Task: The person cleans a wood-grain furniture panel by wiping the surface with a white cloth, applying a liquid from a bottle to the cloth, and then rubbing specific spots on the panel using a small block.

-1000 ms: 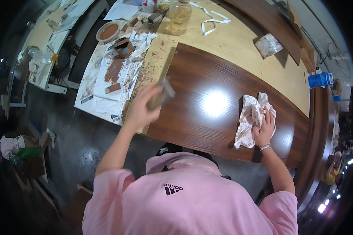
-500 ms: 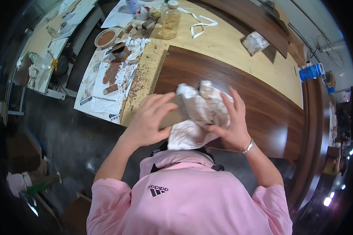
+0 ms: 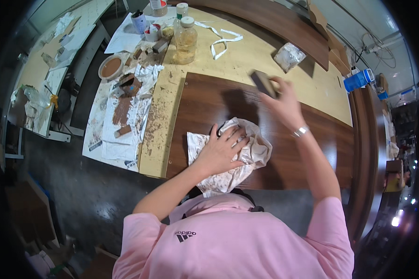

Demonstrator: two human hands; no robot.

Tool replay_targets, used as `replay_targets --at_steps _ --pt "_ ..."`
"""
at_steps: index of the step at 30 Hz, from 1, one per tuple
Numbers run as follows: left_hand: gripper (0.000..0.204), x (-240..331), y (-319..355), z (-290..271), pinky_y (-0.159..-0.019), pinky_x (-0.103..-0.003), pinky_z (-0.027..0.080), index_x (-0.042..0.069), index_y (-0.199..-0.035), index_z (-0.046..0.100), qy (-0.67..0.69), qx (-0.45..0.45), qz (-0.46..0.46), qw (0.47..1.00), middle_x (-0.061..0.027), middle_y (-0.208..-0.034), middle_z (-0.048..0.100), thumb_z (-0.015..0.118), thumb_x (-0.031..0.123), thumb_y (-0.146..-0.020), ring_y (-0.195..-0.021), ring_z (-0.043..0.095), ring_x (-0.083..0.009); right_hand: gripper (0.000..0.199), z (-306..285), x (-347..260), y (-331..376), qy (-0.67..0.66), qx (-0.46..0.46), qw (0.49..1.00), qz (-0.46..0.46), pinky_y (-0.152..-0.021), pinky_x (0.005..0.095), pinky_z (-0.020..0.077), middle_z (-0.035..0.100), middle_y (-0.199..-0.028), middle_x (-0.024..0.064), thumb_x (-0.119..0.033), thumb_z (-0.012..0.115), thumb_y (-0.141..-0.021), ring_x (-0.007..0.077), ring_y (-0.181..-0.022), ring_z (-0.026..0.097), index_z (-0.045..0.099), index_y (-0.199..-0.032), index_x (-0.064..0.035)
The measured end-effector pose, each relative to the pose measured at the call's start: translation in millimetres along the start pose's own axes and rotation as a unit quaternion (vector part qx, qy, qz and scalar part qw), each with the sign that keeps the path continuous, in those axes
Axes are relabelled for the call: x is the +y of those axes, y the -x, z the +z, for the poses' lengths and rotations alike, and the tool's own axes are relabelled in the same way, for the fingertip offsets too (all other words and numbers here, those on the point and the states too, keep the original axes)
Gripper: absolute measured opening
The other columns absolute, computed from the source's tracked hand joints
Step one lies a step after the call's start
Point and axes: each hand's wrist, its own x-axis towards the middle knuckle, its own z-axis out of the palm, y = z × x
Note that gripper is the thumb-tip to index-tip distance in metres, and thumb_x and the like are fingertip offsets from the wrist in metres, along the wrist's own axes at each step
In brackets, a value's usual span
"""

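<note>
Dark wood-grain panel [image 3: 284, 135] is the biggest thing in play: glossy, lying flat on the pale counter [image 3: 246, 60], near long edge toward the person, left short edge beside the paint-spattered papers [image 3: 121, 116].

Stained white rag [image 3: 237, 153] sits on the panel close to its near edge, bunched, partly hanging past that edge. Left hand [image 3: 221, 151] lies flat on top, fingers spread, pressing rather than pinching, so no closed grip there. Judgement: wipe with the whole palm and a folded clean face down; a bunched rag looks likely to smear.

Right hand [image 3: 284, 100] is raised over the panel's far edge, grip clamped on a small dark block [image 3: 264, 83], fingers wrapped round its end. Block looks like a sanding or rubbing pad; can't confirm. Judgement: land it flat, stroke along the grain, light even pressure. A tipped corner would probably score that gloss.

Keep rag and block on separate zones so dust isn't dragged back into the wiped patch.

Clutter at the counter's far-left corner, well apart from both hands: clear jar [image 3: 186, 42] of yellowish liquid, small white-capped bottle [image 3: 181, 10], round dish [image 3: 111, 67] of brown paste, a small open box [image 3: 130, 84] on the papers. White strap [image 3: 221, 39] lies near the far edge; crumpled clear bag [image 3: 288, 56] further right.
</note>
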Motion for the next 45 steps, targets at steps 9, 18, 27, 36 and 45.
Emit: replay_targets --at_steps 9,18,27,36,45 --pt "0.07 -5 -3 11 -0.113 -0.063 0.021 0.011 -0.133 0.056 0.117 0.01 -0.06 0.991 -0.0107 -0.141 0.051 0.071 0.051 -0.078 -0.138 0.039 -0.0283 0.06 200 -116 -65 0.038 -0.045 0.997 -0.044 -0.085 0.051 0.0518 0.05 -0.117 0.0237 -0.045 0.069 -0.078 0.0427 -0.109 0.054 0.058 -0.126 -0.0125" --pt "0.072 1 -9 -6 -0.114 -0.06 0.022 0.021 -0.141 0.051 0.062 0.021 -0.022 0.998 -0.0037 -0.148 0.046 0.071 0.052 -0.079 -0.139 0.037 -0.026 0.035 33 149 -54 0.313 0.085 0.943 0.07 -0.074 0.0479 0.0548 0.072 -0.087 0.0147 -0.039 0.058 -0.084 0.0375 -0.095 0.063 0.07 -0.107 -0.0157" --pt "0.073 4 -10 -13 -0.113 -0.061 0.023 0.019 -0.138 0.055 0.017 -0.046 -0.056 0.997 -0.0039 -0.146 0.048 0.076 0.046 -0.073 -0.138 0.039 -0.0278 0.048 115 -9 -32 0.049 0.014 0.995 -0.083 -0.082 0.0505 0.0535 0.059 -0.114 0.0224 -0.041 0.068 -0.079 0.0408 -0.106 0.058 0.062 -0.121 -0.0192" --pt "0.069 22 -59 15 -0.113 -0.065 0.018 0.016 -0.136 0.056 0.013 -0.024 -0.086 0.996 -0.0055 -0.149 0.045 0.077 0.039 -0.074 -0.142 0.034 -0.0294 0.043 -116 347 4 0.343 0.197 0.883 0.254 -0.083 0.0495 0.0549 0.064 -0.114 0.0188 -0.042 0.062 -0.085 0.0345 -0.113 0.058 0.067 -0.117 -0.0131" --pt "0.066 68 -176 63 -0.113 -0.066 0.017 0.013 -0.136 0.054 -0.042 -0.006 -0.077 0.996 -0.0067 -0.149 0.045 0.073 0.037 -0.078 -0.141 0.034 -0.0311 0.039 -82 281 14 0.115 0.116 0.987 -0.001 -0.083 0.0471 0.0535 0.063 -0.108 0.0165 -0.034 0.068 -0.075 0.0357 -0.101 0.06 0.067 -0.111 -0.0193"
